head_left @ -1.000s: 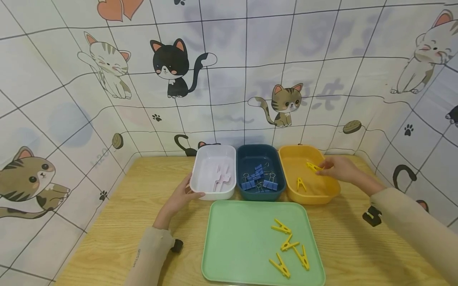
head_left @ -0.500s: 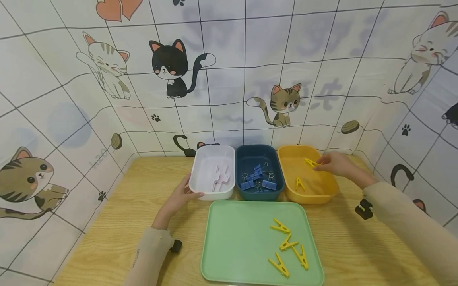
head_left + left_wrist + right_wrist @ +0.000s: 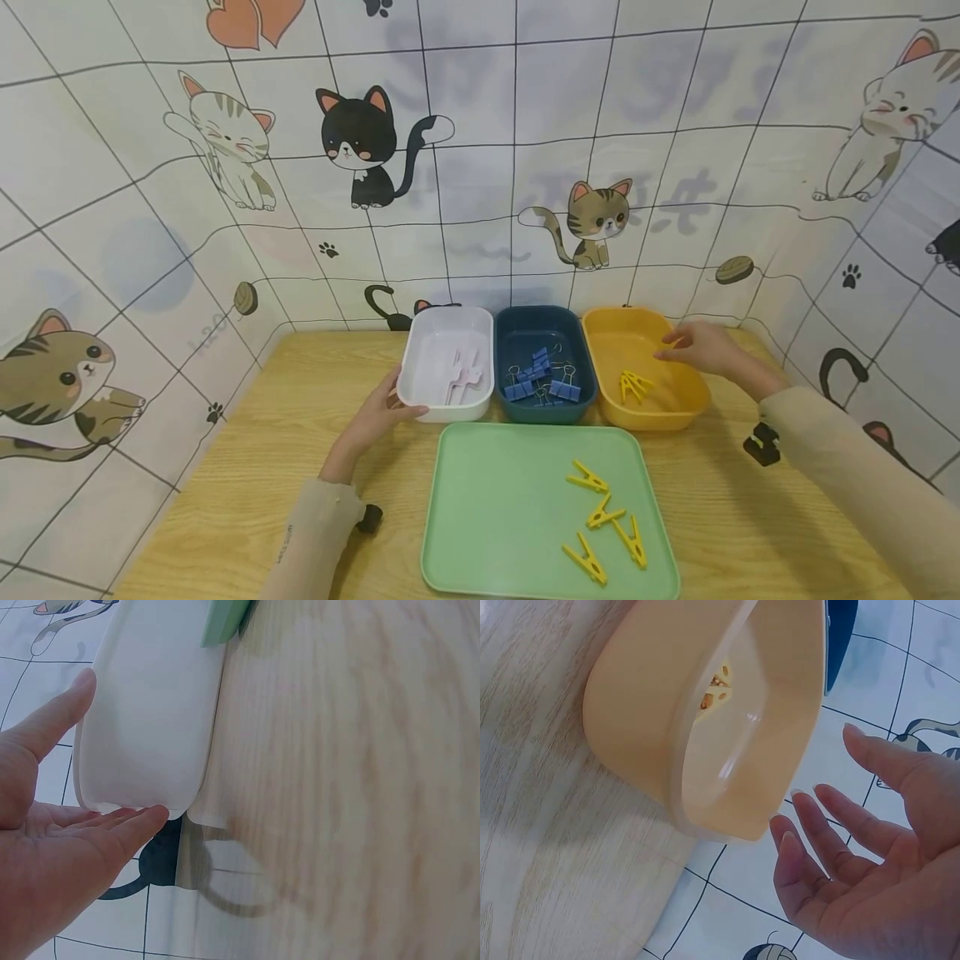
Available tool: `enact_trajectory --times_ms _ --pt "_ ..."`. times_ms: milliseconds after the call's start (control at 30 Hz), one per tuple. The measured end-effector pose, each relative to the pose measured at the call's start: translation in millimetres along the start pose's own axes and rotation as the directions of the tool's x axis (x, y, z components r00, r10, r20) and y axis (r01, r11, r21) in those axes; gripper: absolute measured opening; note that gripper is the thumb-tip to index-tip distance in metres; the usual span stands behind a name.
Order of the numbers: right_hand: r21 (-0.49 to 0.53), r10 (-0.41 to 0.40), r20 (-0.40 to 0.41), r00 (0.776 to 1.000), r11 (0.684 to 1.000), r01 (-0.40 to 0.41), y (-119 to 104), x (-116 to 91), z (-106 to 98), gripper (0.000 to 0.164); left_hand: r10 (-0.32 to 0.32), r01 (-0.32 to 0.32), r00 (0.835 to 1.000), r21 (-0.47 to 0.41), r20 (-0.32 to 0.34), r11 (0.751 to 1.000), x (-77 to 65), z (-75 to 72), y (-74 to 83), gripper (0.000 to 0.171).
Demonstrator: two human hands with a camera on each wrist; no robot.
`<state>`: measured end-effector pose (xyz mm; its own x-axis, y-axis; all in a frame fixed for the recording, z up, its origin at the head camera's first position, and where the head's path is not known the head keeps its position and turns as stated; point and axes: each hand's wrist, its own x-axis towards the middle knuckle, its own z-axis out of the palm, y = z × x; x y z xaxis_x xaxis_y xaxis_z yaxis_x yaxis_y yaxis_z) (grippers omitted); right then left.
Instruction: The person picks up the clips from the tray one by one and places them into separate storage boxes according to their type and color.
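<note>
My left hand rests against the near left corner of a white bin, its thumb and fingers spread along the outside wall. Over the right side of a yellow bin hovers my right hand, with nothing between its parted fingers. Two yellow clothespins lie together on that bin's floor; the right wrist view shows them partly behind the rim. Several more yellow clothespins lie on the right half of a green tray.
A dark blue bin with several blue binder clips stands between the white and yellow bins. Pale pink clips lie in the white bin. The wooden table meets a cat-patterned wall covering behind the bins.
The yellow clothespin in my right hand has been let go and now lies beside the other one in the yellow bin. My left hand has stayed at the white bin.
</note>
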<state>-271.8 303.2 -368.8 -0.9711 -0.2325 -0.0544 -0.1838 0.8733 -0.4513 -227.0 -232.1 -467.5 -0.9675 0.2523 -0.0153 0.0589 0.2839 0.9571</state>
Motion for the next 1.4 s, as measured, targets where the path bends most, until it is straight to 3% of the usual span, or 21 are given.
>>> enact_trajectory --times_ms 333,733,1400 --pt "0.029 0.002 0.002 1.000 1.000 -0.002 -3 -10 2 0.054 -0.012 0.012 1.000 0.008 -0.006 1.000 -0.4 -0.9 -1.1 0.093" --pt "0.023 -0.095 -0.069 0.993 0.995 0.096 -20 -33 10 0.044 -0.014 0.014 1.000 0.013 -0.011 1.000 -1.6 0.0 0.2 0.092" --pt "0.103 -0.130 -0.123 0.984 0.984 0.143 -36 -69 44 0.037 -0.009 0.010 1.000 0.006 -0.005 1.000 2.1 0.3 -4.0 0.094"
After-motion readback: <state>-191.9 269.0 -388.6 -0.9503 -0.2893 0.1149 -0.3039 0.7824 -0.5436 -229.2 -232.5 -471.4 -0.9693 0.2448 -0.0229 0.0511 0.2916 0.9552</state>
